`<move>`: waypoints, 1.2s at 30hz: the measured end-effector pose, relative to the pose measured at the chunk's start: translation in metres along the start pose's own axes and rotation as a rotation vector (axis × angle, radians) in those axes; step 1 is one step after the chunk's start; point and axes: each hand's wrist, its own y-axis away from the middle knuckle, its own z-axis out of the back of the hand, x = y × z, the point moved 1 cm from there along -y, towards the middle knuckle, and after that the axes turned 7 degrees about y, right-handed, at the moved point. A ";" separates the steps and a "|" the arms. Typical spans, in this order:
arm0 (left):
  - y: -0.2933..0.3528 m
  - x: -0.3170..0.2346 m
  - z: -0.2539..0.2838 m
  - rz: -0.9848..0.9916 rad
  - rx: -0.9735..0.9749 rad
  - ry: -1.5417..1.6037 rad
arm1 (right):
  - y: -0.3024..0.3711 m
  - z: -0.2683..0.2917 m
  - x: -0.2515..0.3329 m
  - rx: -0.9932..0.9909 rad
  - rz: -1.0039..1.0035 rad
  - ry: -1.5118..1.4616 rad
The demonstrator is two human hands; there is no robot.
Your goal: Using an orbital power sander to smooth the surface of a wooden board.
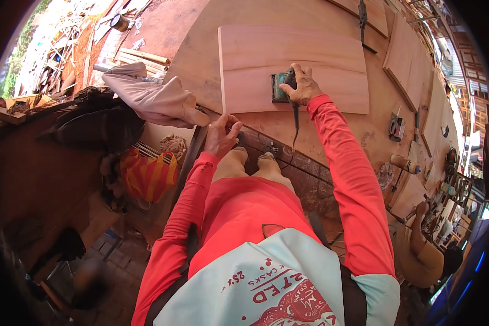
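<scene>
My right hand (304, 87) is wrapped round the top of a green and black electric sander (280, 88). The sander rests flat on a wide pale wooden board (255, 54), close to its near edge, and its dark cord (296, 122) runs back toward me over the bench edge. My left hand (223, 136) is closed, fingers bent and pinched together, at the near edge of the bench just below the board's near left corner. What it holds, if anything, is hidden.
The board lies on a large wooden worktop (195, 60). A pale cloth (152, 95) drapes at the left, above a red-and-yellow striped bag (149, 176). More boards (410, 60), a small metal-and-black tool (396, 127) and a bottle (405, 163) lie right. Another person (421, 255) sits lower right.
</scene>
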 end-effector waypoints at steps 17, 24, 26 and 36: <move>-0.006 0.010 0.028 0.018 0.009 0.011 | -0.013 -0.026 0.122 0.047 0.110 0.024; 0.003 0.017 0.046 0.060 -0.045 0.014 | -0.033 -0.030 0.165 0.139 0.102 0.024; 0.004 0.020 0.051 0.065 -0.051 0.005 | -0.041 -0.031 0.171 0.092 0.118 0.030; 0.016 0.048 0.062 0.148 -0.018 0.088 | -0.070 -0.016 0.157 0.076 0.013 0.043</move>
